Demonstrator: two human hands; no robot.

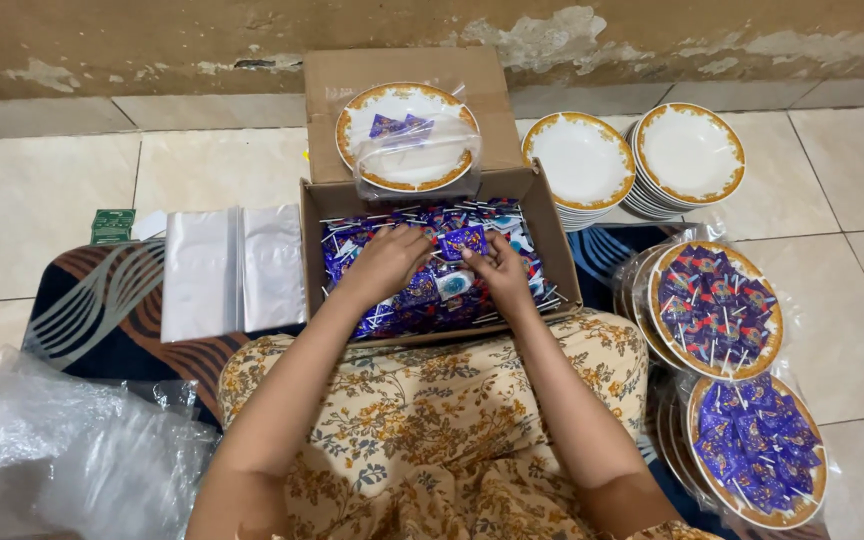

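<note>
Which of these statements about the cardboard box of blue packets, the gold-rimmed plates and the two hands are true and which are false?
1. Both hands, left hand and right hand, are inside the open brown cardboard box of small blue wrapped packets. True.
2. The box flap holds an empty unwrapped plate. False: the white gold-rimmed plate there sits in clear plastic with a few blue packets on it.
3. Two stacks of empty white plates stand on the tiled floor beyond the box. True.
4. The flat clear plastic bags lie right of the box. False: they lie left of it.
</note>
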